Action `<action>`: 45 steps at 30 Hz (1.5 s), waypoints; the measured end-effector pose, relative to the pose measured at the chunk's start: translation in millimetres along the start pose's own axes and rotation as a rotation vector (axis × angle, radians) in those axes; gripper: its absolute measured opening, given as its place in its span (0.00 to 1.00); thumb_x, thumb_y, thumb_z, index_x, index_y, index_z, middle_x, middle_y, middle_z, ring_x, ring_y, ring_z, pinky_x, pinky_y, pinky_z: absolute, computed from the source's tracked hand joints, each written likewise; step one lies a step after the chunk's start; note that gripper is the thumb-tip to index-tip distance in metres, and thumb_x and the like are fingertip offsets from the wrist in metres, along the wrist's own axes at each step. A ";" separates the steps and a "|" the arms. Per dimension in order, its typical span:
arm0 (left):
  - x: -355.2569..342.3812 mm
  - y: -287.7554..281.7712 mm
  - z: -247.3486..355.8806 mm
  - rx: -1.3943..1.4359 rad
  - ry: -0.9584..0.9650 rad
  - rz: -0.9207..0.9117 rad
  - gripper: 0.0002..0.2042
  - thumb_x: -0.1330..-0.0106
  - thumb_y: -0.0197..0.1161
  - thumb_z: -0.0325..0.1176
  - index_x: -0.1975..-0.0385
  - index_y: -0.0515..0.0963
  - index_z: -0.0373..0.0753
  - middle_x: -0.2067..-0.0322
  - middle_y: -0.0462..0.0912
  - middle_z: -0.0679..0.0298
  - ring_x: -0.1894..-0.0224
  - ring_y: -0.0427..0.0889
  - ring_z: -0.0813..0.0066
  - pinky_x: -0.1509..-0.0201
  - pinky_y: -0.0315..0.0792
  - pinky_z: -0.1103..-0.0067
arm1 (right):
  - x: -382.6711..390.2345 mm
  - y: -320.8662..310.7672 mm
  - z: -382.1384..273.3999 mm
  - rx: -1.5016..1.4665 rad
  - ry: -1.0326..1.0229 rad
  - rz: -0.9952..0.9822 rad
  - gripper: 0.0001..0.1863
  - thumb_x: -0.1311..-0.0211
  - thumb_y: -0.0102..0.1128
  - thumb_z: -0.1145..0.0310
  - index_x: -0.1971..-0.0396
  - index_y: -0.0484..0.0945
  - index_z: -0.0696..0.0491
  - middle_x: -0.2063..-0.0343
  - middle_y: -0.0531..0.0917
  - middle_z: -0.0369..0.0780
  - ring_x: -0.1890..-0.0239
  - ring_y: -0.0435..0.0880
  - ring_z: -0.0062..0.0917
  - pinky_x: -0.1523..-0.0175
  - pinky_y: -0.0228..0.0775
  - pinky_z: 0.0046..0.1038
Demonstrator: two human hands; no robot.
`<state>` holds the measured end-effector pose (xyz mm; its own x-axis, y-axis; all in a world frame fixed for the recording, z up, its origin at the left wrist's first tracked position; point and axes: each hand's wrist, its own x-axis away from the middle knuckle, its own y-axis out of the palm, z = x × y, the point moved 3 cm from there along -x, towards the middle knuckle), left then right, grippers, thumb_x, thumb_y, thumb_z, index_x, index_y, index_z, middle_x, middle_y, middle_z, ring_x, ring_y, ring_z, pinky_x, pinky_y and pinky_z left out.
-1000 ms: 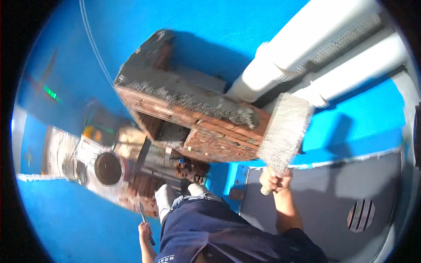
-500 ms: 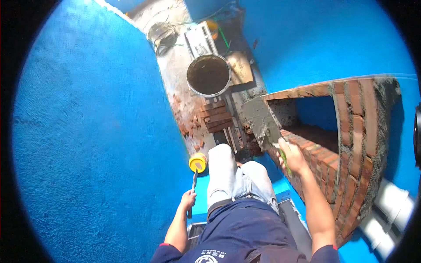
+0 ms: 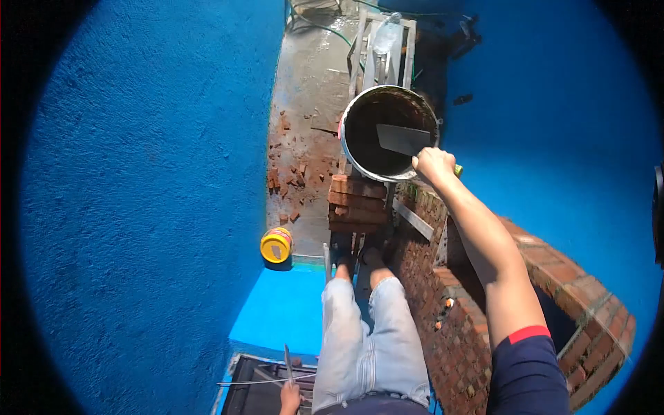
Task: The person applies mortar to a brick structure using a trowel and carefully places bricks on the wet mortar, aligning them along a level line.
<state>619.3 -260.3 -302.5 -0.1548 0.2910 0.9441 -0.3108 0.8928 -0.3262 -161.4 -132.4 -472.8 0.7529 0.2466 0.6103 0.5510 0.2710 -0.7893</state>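
Observation:
My right hand (image 3: pixel 434 164) is closed on the green handle of a flat rectangular trowel (image 3: pixel 401 139), whose blade is inside a large round bucket (image 3: pixel 353 160) with a pale rim and dark interior. A stack of red bricks (image 3: pixel 356 204) lies just below the bucket. At the bottom of the head view my left hand (image 3: pixel 290 398) grips an upright narrow metal tool (image 3: pixel 288 363), beside my left leg.
A brick structure (image 3: pixel 581 318) with openings stands on my right. Blue walls (image 3: pixel 152 180) flank a dusty strip (image 3: pixel 297 138) strewn with brick pieces. A yellow bucket (image 3: pixel 275 246) stands at lower left. A frame (image 3: pixel 408 59) with plastic on it and a green hose (image 3: pixel 335 34) lie at the top.
The view has swung from the pipes and brick structure toward the bucket. The trowel in my right hand has moved up from beside the brickwork into the bucket; my left hand sits lower in view.

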 end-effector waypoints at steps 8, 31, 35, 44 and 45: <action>12.8 94.0 -28.6 -0.195 0.008 0.067 0.18 0.32 0.52 0.35 0.45 0.72 0.35 0.55 0.80 0.52 0.52 0.77 0.55 0.47 0.71 0.66 | -151.7 136.6 -32.2 0.419 0.026 -0.133 0.13 0.46 0.57 0.61 0.66 0.87 0.47 0.63 0.87 0.39 0.59 0.87 0.30 0.59 0.78 0.37; -1.0 70.7 30.8 -0.313 -0.099 0.058 0.20 0.31 0.51 0.38 0.43 0.70 0.35 0.51 0.77 0.48 0.47 0.74 0.53 0.43 0.68 0.67 | -152.5 90.5 -1.1 -0.304 -0.157 -0.111 0.27 0.53 0.55 0.45 0.72 0.83 0.58 0.67 0.83 0.53 0.61 0.83 0.46 0.55 0.76 0.39; 5.3 50.1 33.2 -0.308 -0.098 0.081 0.20 0.31 0.51 0.39 0.43 0.70 0.35 0.50 0.76 0.48 0.46 0.73 0.53 0.42 0.67 0.67 | -133.4 61.5 19.0 -0.403 -0.285 -0.065 0.23 0.55 0.53 0.46 0.79 0.84 0.53 0.75 0.83 0.49 0.67 0.84 0.45 0.58 0.77 0.39; -45.3 -3.5 68.6 -0.665 0.330 0.027 0.23 0.32 0.52 0.44 0.44 0.70 0.33 0.51 0.77 0.44 0.48 0.73 0.48 0.43 0.67 0.65 | 5.1 47.9 75.7 -0.869 -0.108 0.067 0.24 0.52 0.59 0.39 0.71 0.86 0.44 0.71 0.85 0.41 0.67 0.85 0.35 0.59 0.76 0.34; -57.6 -4.9 93.6 -0.716 0.317 0.028 0.23 0.32 0.52 0.45 0.45 0.70 0.33 0.53 0.77 0.44 0.49 0.75 0.48 0.45 0.68 0.64 | 27.7 55.6 88.5 -0.982 -0.042 0.147 0.23 0.52 0.60 0.39 0.72 0.86 0.44 0.73 0.85 0.40 0.69 0.85 0.33 0.61 0.75 0.33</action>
<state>541.9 -313.7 -359.7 0.1550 0.3047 0.9398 0.3868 0.8566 -0.3415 -141.8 -28.1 -493.8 0.8346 0.2538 0.4888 0.5213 -0.6507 -0.5522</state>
